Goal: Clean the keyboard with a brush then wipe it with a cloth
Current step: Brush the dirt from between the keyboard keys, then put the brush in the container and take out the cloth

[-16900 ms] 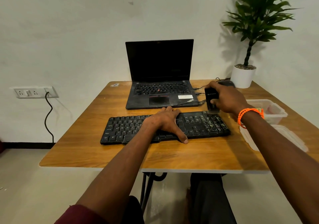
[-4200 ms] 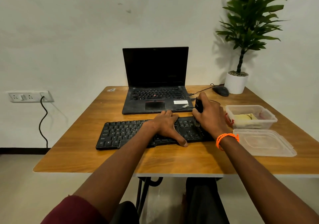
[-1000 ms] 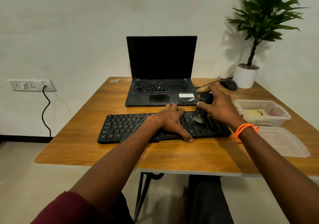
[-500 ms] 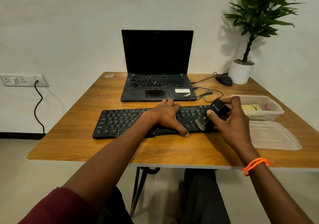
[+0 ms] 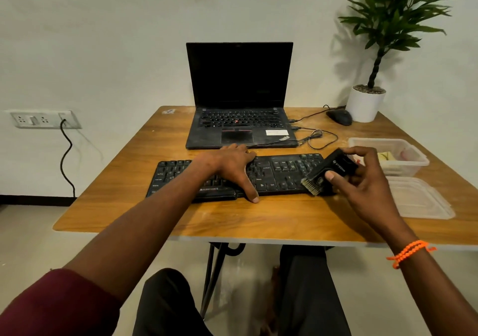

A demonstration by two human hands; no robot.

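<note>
Resting on the table (image 5: 258,221), the keyboard (image 5: 279,177) is steadied by the left hand (image 5: 227,165), fingers spread flat. The brush (image 5: 326,175) is pinched by the right hand (image 5: 362,180) over its right end – dust could be swept into the open box (image 5: 413,165) nearby.

A small office or home work corner. A wooden bench (image 5: 258,221) stands against a plain white wall and carries an open laptop (image 5: 239,97), a separate keyboard (image 5: 279,174) and a wired mouse (image 5: 339,117). A potted plant (image 5: 367,102) sits at the back corner, and a wall socket (image 5: 42,119) has a cable plugged in.
</note>
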